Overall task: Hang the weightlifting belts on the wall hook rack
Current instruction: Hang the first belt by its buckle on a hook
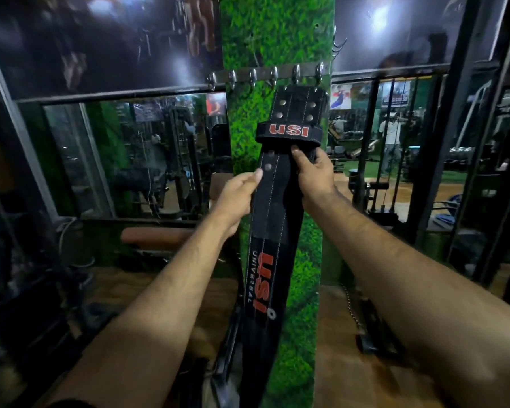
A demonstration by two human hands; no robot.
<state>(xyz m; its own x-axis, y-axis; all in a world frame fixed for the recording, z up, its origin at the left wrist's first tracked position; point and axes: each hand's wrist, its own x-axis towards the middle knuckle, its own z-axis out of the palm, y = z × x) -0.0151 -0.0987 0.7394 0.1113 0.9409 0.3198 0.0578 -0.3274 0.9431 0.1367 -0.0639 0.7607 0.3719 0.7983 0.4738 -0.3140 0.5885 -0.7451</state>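
Where the long black leather weightlifting belt point(274, 219) with white stitching and red USI lettering hangs, it runs down the front of a green grass-textured wall panel point(304, 260), its top end at the two rightmost hooks of a dark metal wall hook rack point(265, 75) fixed across the panel. Whether the top end is fully seated on those hooks cannot be told. A black keeper loop point(287, 132) bearing a red USI patch wraps the belt below its riveted upper section.

The left hand point(239, 192) grips the left edge of the belt below the loop, its fingers curled round the edge and its thumb lying on the front face beside a metal rivet point(268, 166). The right hand point(312, 172) grips the right edge just under the loop, its fingers curled behind the strap and its thumb pressed on the front face.

The remaining hooks to the left carry nothing. Mirrored panels at both sides reflect gym machines. A brown padded bench point(156, 238) stands low at the left, apart from the belt
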